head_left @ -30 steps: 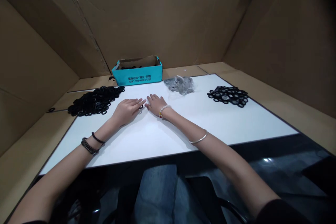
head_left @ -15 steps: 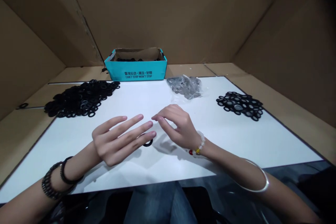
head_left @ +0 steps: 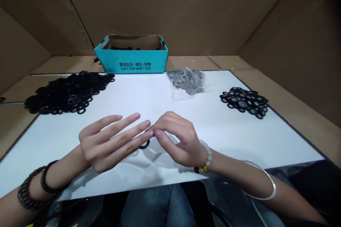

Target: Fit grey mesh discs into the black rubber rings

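A single black ring (head_left: 144, 144) shows just below the index fingertip of my left hand (head_left: 112, 142). It seems pinched between that finger and the thumb, which is hidden; the other fingers are stretched out and spread. A faint shadow falls on the white table under the ring. My right hand (head_left: 178, 136) has its thumb and index finger brought together, their tips meeting the left index fingertip. Anything small between those right fingertips is too hidden to make out.
Black rings lie in a large heap (head_left: 66, 92) at left. A teal box (head_left: 133, 60) holding black pieces stands at the back. Beside it lies a clear bag (head_left: 188, 81) of grey discs. Black rings with grey centres form a pile (head_left: 243, 101) at right. Cardboard walls (head_left: 186, 10) surround the white tabletop (head_left: 144, 95).
My right hand has come down and closed its thumb and index finger, now touching the left fingertip. The whole view has shifted slightly, with the box and heaps appearing higher.
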### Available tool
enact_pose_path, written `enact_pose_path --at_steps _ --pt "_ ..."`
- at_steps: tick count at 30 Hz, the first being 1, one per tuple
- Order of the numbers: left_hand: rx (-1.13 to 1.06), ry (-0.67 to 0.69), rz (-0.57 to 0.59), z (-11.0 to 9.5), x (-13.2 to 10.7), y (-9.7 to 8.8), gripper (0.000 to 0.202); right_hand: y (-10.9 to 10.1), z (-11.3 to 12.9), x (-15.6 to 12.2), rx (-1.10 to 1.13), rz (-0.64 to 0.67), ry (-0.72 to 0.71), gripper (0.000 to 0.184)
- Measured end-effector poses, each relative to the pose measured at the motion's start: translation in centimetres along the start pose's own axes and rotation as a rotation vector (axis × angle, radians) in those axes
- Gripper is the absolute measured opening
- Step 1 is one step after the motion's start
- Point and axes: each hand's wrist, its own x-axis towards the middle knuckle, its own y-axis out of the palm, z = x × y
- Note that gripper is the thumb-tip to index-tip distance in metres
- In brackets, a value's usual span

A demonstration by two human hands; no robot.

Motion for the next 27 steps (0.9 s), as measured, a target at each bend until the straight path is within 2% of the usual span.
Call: enact_pose_path --at_steps 5,8,27 --pt "-0.022 -0.008 0.008 0.04 -0.06 0.02 0.035 -0.05 0.43 0.09 0.152 0.020 0.143 0.018" --pt "-0.021 -0.009 0.016 0.13 -0.18 0.01 0.038 -0.09 0.55 0.17 0.179 0.031 0.182 0.018" --pt "-0.088 -0.045 0.024 -0.09 -0.36 0.20 0.040 0.00 0.42 0.21 0.142 0.030 0.185 0.017"
